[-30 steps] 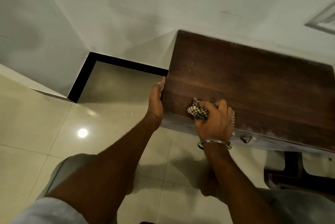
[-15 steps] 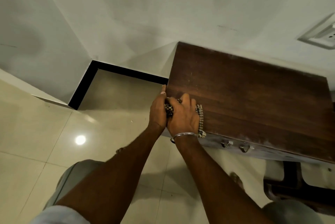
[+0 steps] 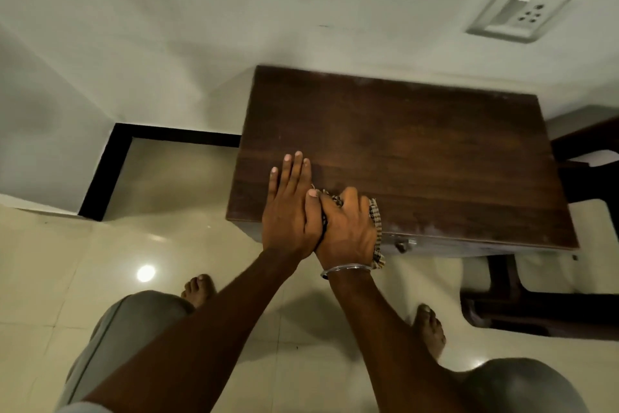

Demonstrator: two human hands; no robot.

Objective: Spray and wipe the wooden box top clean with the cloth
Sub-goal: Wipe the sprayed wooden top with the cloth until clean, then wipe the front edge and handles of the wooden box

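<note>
The dark wooden box top [image 3: 418, 151] fills the centre right, set against a white wall. My right hand [image 3: 348, 228] is closed around a checked cloth [image 3: 376, 225], pressing it onto the front left part of the top; most of the cloth is hidden under the hand, and a strip hangs over the front edge. My left hand [image 3: 289, 211] lies flat on the top beside it, fingers straight and together, thumb touching the right hand. No spray bottle is in view.
A metal latch [image 3: 403, 245] sits on the box's front face. A dark chair [image 3: 549, 278] stands to the right. Glossy cream tiles and my bare feet [image 3: 199, 290] are below. A wall socket [image 3: 522, 14] is at the upper right.
My right hand slid the cloth left along the front edge. My left hand left the box's left edge and now lies flat on the top beside the right hand.
</note>
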